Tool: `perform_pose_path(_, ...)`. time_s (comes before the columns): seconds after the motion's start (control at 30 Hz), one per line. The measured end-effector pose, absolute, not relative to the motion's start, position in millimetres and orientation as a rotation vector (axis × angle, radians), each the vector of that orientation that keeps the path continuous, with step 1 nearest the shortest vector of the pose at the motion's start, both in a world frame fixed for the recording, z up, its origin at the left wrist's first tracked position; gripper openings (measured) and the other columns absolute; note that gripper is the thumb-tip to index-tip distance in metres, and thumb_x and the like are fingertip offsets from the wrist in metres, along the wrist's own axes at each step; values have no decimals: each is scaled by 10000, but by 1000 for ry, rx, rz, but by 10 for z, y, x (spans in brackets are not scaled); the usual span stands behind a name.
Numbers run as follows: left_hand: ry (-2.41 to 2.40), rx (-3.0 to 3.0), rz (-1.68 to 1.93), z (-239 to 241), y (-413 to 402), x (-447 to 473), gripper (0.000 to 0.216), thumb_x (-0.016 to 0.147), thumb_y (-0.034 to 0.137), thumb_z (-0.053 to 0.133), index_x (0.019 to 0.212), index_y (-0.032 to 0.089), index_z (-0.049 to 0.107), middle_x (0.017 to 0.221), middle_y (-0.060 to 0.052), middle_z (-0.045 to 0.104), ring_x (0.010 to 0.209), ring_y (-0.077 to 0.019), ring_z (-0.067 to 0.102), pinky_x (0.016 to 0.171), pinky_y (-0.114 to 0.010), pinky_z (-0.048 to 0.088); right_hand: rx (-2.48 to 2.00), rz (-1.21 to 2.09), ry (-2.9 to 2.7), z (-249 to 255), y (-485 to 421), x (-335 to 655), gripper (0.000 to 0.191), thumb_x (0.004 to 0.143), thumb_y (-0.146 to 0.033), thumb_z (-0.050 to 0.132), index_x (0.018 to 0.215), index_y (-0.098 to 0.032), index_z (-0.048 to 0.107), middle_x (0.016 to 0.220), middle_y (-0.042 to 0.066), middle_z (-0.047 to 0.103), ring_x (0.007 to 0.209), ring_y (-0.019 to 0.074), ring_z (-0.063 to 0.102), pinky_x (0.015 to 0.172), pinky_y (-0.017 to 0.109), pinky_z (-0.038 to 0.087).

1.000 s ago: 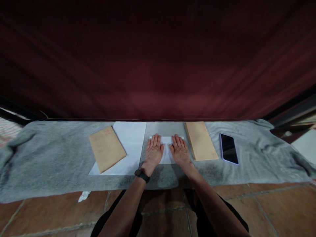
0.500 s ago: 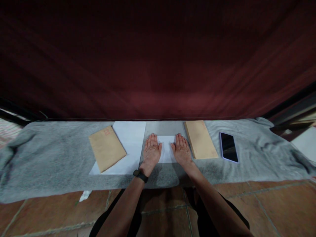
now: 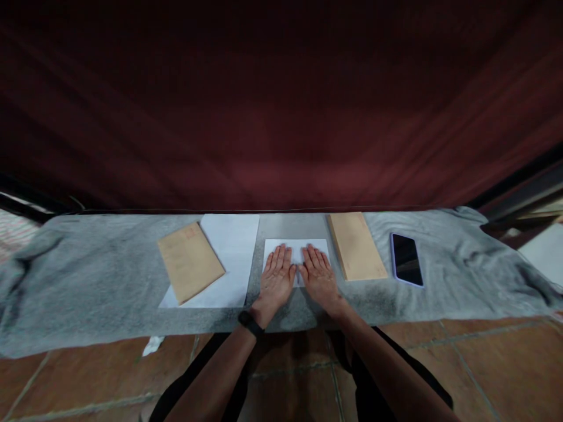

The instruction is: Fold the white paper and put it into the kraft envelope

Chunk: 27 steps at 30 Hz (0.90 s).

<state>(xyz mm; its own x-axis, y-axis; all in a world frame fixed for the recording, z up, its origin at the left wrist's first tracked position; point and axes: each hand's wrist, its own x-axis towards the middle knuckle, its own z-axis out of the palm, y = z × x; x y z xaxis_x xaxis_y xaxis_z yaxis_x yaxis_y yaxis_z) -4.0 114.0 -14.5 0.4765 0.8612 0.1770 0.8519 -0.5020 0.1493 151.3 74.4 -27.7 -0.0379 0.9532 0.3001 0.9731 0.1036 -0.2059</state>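
Observation:
A small white sheet of paper [image 3: 295,248], perhaps folded, lies on the grey cloth in front of me. My left hand [image 3: 278,276] rests palm down on its left half, fingers stretched out and pointing away from me. On the right half lies my right hand [image 3: 319,278], flat in the same way. The two thumbs almost meet near the middle of the paper. Much of the sheet's near part is hidden under the hands. Just right of it sits a stack of brown envelopes [image 3: 358,246].
To the left, a single brown envelope [image 3: 191,264] lies tilted across larger white paper [image 3: 233,252]. A phone [image 3: 407,259] with a pale purple edge is at the right. The grey cloth [image 3: 101,269] meets a dark red hanging fabric [image 3: 281,146]. Crumpled white tissue [image 3: 152,346] is on the tiled floor.
Both hands have slid inward from the left and right edges of the small white paper to its middle. The envelopes and phone have stayed in place.

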Motion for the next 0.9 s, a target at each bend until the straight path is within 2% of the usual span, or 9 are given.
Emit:
perform_pose_path(0.37, 1646, 2625, 412, -149, 1151, -200, 598, 1046, 347, 294, 1560, 41, 314, 1632, -185, 293, 1539, -258, 228, 1253, -468, 252, -1951, -147, -1958, -301, 745, 1591, 608, 1071, -430, 338, 1574, -89, 324, 1614, 186, 352, 1509, 286, 306, 1209, 476, 280)
perform_pose_path(0.63, 1688, 2606, 425, -163, 1148, -242, 602, 1042, 332, 301, 1529, -19, 346, 1623, -229, 290, 1530, -299, 256, 1243, -479, 273, -1963, -153, -1931, -340, 710, 1641, 618, 1072, -422, 326, 1567, -52, 322, 1599, 204, 373, 1501, 297, 322, 1201, 481, 299)
perform_pose_path(0.8, 1734, 2551, 459, -160, 1150, -251, 601, 1024, 332, 344, 1527, 3, 359, 1601, -245, 338, 1508, -323, 310, 1207, -508, 330, -1949, -92, -1955, -272, 815, 1697, 572, 1068, -377, 319, 1548, -71, 370, 1614, 179, 359, 1508, 292, 311, 1213, 490, 277)
perform_pose_path(0.9, 1755, 2528, 463, -138, 1145, -246, 603, 1004, 325, 387, 1534, 37, 361, 1595, -237, 359, 1492, -335, 344, 1181, -517, 365, -1922, -7, -2000, -180, 1003, 1738, 535, 1062, -336, 307, 1539, -115, 404, 1600, 149, 400, 1495, 265, 338, 1209, 473, 288)
